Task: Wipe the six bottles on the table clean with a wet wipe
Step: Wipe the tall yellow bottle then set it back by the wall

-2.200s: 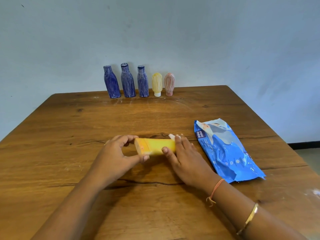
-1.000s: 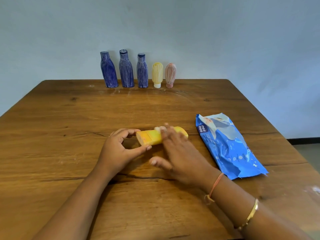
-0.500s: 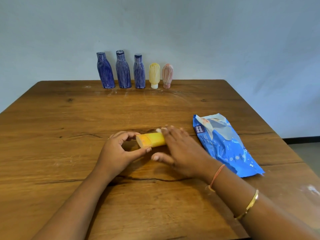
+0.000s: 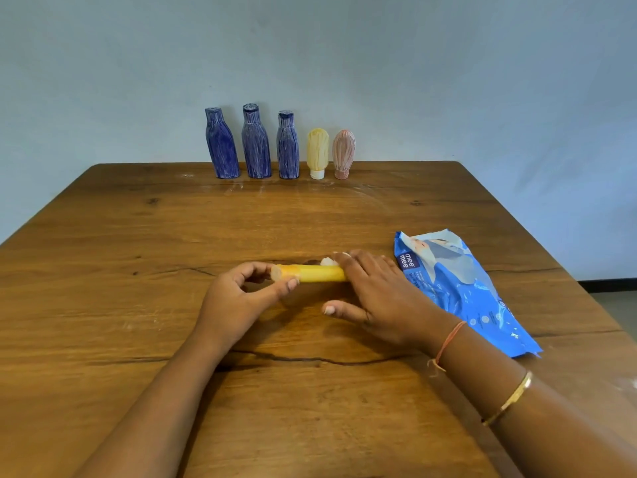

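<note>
This is a plain domestic-looking room, sparsely furnished; nothing marks it as a kitchen, lab or workshop. A large wooden counter (image 4: 138, 270) with worn, cracked grain and pale scuffs stands pushed up to a bare wall (image 4: 448, 81) painted pale blue-grey. At the counter's far edge, close to that wall, a row of five small bottles (image 4: 288, 146) stands upright: three blue, one yellow, one pink. On the counter's right side lies a blue pack of wet wipes (image 4: 458, 288), a household item. Past the counter's right edge, a dark skirting strip (image 4: 606, 283) meets a grey floor (image 4: 620, 305).
</note>
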Motion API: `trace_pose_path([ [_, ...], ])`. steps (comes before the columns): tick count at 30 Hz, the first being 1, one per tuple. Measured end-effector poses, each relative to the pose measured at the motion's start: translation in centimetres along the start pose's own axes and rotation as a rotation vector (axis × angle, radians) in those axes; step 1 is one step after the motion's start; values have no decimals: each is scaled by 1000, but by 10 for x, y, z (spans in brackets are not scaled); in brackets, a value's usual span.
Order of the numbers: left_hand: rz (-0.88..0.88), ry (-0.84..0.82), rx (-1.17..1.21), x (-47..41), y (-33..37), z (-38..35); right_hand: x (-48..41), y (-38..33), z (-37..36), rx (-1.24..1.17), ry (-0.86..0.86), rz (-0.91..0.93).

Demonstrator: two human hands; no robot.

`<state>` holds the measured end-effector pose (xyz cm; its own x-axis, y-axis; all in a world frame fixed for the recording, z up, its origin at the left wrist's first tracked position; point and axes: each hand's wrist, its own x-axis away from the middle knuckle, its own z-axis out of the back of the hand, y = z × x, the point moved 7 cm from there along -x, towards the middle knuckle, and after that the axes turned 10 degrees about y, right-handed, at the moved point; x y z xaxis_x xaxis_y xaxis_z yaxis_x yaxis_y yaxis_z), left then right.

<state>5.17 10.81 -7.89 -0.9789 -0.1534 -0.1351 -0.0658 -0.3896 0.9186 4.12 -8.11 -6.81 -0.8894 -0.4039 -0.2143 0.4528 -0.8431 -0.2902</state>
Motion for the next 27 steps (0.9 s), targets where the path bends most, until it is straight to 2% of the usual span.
trace_pose_path([
  [6,36,18,45,2,0,3,-9,-1,-4,16,43,30],
  [13,6,-3,-37,0,-5,5,-22,3,-3,57,29,39],
  [17,-120,-96,-220,3,2,-2,-28,5,-4,119,-23,57],
  [20,-163,-149,-260,5,3,-6,-32,7,-4,107,-63,58],
  [24,-207,-66,-208,5,9,-1,-36,9,-1,45,-98,50],
  [27,-246,13,-178,7,16,3,-34,7,3,1,-24,36],
])
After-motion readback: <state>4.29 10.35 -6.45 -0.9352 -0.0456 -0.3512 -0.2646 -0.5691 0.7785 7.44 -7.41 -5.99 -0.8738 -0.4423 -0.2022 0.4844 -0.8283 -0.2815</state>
